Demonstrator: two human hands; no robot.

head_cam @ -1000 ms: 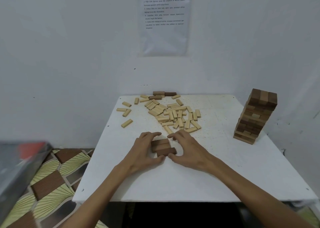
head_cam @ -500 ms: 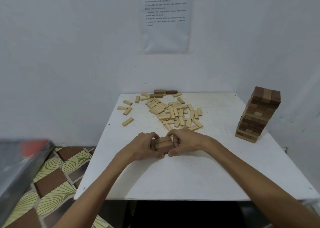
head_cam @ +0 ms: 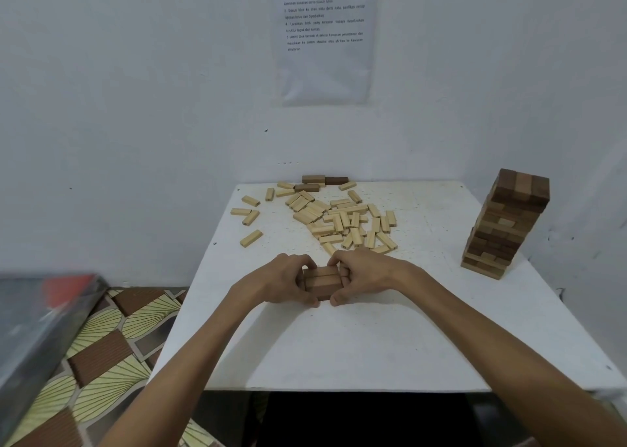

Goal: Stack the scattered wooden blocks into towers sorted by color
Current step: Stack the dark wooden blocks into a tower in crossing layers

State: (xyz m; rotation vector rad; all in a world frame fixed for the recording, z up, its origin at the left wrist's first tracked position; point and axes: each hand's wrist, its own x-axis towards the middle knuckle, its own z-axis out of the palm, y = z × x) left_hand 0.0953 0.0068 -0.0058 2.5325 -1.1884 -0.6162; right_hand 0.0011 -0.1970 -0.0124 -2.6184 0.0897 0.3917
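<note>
Brown blocks (head_cam: 321, 282), three side by side, were near the middle of the table (head_cam: 339, 351), their long axes running from left to right. The left hand (head_cam: 276, 285) and the right hand (head_cam: 368, 275) pinched the set at its two short ends, fingers curled round it. The brown tower (head_cam: 507, 224) stood well apart by the right edge, so the right hand was nearer to it. Pale blocks (head_cam: 346, 219) lay scattered toward the far edge.

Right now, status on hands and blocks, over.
Left hand and right hand both grip the brown block row on the table. Brown tower standing, far right. Light blocks scattered beyond, none in the way.
</note>
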